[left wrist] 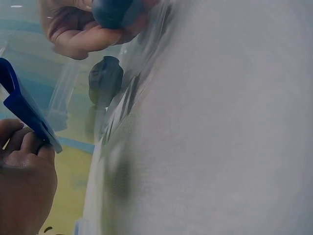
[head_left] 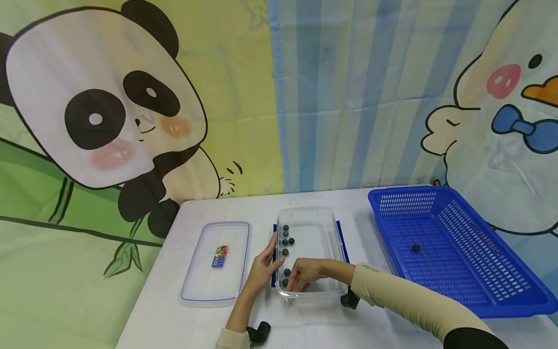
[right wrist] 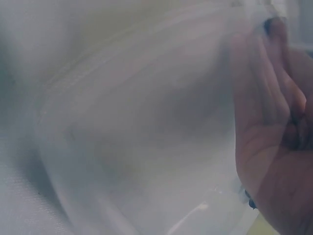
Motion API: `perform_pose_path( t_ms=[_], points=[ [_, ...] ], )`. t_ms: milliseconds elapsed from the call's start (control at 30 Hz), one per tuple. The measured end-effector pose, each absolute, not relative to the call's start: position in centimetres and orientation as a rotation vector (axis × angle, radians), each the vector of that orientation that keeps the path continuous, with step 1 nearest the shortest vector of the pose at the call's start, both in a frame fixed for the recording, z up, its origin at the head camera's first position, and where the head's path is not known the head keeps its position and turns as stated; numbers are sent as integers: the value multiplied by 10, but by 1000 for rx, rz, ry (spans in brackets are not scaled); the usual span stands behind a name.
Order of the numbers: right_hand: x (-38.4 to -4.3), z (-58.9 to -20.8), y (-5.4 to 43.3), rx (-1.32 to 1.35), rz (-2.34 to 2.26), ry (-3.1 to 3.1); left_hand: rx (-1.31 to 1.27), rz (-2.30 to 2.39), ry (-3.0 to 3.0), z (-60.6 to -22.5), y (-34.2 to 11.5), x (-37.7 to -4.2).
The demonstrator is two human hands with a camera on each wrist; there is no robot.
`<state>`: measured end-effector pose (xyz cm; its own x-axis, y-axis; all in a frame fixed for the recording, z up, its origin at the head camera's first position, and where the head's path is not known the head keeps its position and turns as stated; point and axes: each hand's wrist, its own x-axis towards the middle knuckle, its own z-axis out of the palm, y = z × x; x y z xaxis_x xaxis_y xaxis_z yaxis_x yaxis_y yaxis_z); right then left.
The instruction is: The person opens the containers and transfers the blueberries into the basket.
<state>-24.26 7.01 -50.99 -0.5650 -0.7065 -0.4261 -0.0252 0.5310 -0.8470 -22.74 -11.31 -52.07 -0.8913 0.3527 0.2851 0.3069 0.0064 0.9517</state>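
In the head view my left hand (head_left: 261, 268) holds the left wall of a clear lidless box (head_left: 318, 228), thumb over the rim. The left wrist view shows its fingers by a blue side clasp (left wrist: 29, 107). My right hand (head_left: 306, 274) reaches down inside the box near its front left corner. Its bent fingers are at a dark round blueberry (left wrist: 116, 11), seen through the clear wall in the left wrist view. Several more blueberries (head_left: 285, 252) lie along the left wall, roughly in a line. Part of the right fingertips is hidden in the head view.
Left of the box lies a clear lid (head_left: 198, 276) with a blue edge and a coloured label. To the right stands a blue perforated basket (head_left: 440, 276) with one blueberry (head_left: 416, 248) in it. All rest on a white-covered table (head_left: 152, 310) before a printed curtain.
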Motion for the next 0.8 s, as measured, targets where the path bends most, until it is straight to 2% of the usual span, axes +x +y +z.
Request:
perform_pose_path(
  t_ms=[267,500,667,800],
  points=[
    [-247,-483,87,-606,-1158,1942,707,2109,2188,-524,-115,-228],
    [-248,-440,132,-608,-1300,1942,661,2075,2196,-521,-111,-227],
    [-254,-410,178,-598,-1344,1967,642,2080,2215,-523,-113,-229],
    [-263,-386,239,-575,-1316,1999,677,2078,2223,-523,-113,-229]
  ],
)
